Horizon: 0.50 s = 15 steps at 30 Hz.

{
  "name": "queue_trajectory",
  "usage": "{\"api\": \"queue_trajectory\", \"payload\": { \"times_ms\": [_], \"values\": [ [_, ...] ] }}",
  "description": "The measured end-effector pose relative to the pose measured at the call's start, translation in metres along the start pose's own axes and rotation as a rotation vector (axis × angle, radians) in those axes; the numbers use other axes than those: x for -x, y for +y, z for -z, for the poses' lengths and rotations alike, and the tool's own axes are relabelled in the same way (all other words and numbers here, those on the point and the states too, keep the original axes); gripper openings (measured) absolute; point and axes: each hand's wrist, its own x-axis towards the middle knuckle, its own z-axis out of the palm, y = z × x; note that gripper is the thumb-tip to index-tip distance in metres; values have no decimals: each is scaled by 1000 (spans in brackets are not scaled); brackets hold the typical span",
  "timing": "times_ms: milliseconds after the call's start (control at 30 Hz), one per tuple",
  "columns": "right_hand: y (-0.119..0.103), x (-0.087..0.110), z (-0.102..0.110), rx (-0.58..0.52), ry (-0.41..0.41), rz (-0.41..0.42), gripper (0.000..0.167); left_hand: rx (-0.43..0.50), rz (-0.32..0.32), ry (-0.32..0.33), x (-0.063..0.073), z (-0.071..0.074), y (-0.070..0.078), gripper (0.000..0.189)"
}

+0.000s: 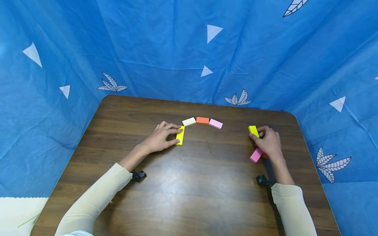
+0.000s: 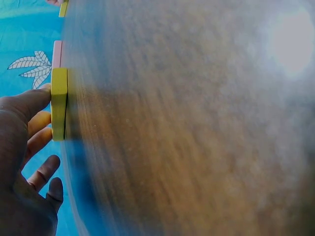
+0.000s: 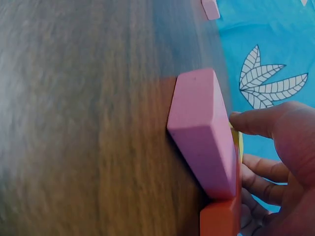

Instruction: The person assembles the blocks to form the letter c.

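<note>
My left hand (image 1: 160, 137) is at a yellow block (image 1: 180, 137) lying on the table, with its thumb and index finger at the block's two ends. In the left wrist view, the thumb lies against this yellow block (image 2: 59, 103). At the right, my right hand (image 1: 269, 141) pinches another yellow block (image 1: 253, 130) between thumb and fingers. Just below that hand lie a pink block (image 1: 256, 155) and an orange block (image 1: 265, 156), partly hidden by the hand. In the right wrist view the pink block (image 3: 202, 118) stands in front of the fingers, covering most of the yellow one.
A cream block (image 1: 189, 122), an orange-red block (image 1: 202, 120) and a pink block (image 1: 216, 124) form a shallow arc by the left yellow block. The brown wooden table (image 1: 189, 190) ends at a blue patterned curtain (image 1: 177, 49) behind and beside it.
</note>
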Motion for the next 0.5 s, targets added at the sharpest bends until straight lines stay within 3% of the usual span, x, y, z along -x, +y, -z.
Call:
{"api": "queue_trajectory", "payload": {
  "times_ms": [500],
  "values": [
    [-3,0,-4,8,12,-38,52,4,-2,-3,0,0,-2,52]
  ]
}}
